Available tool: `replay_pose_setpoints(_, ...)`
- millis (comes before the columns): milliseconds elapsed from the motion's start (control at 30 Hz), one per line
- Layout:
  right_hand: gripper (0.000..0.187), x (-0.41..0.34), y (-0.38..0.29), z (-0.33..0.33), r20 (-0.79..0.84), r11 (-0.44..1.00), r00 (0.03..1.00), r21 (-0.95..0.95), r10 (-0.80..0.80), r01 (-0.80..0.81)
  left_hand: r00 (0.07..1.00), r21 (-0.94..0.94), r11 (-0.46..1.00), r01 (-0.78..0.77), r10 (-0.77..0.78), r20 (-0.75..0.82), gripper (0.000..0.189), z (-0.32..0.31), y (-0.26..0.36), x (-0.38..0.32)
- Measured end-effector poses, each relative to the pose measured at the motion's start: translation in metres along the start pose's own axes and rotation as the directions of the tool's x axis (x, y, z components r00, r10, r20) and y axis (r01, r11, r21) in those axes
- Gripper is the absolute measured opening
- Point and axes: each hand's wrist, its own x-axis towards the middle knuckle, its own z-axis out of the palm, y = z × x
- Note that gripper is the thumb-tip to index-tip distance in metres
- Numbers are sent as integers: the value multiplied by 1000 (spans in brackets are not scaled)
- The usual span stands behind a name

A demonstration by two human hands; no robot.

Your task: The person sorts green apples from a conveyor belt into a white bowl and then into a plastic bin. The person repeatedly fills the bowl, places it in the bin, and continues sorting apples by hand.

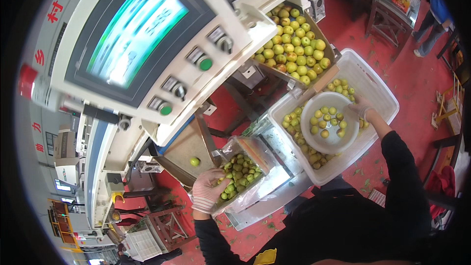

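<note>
My left hand (208,190), in a red-and-white striped glove, is at the near left edge of a plastic-lined box (259,151). Its fingers bend over small round green fruits (241,173), perhaps jujubes; whether it grips fruit or the box edge is unclear. The box rests on a metal platform (274,176). To the right, my right hand (362,106) holds the rim of a white plastic bowl (329,143), its fingertips partly hidden. Several yellow-green fruits (324,124) lie in the bowl, which sits over more fruit inside a large white plastic tub (382,95).
A machine panel (220,66) with a lit screen and knobs overhangs the upper left. Behind the tub stands a carton full of larger fruit (294,44). One fruit (194,161) lies on a tray (184,141). A person (436,14) stands at upper right, beside a table (390,14).
</note>
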Motion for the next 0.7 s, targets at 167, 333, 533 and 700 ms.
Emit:
replay_pose_setpoints(167,62,45,26,24,414,990,900,-27,136,-138,926,55,925,-376,377,-18,24,99,156,102)
replay_pose_setpoints(333,47,73,45,24,535,998,844,67,-43,8,721,396,650,-649,691,47,50,212,246,199)
replay_pose_setpoints(533,39,80,60,14,397,970,903,97,167,-222,808,584,605,-541,567,162,61,289,226,257)
replay_pose_setpoints(700,45,80,55,7,443,949,868,101,227,-299,894,493,795,-352,442,-75,47,237,246,283)
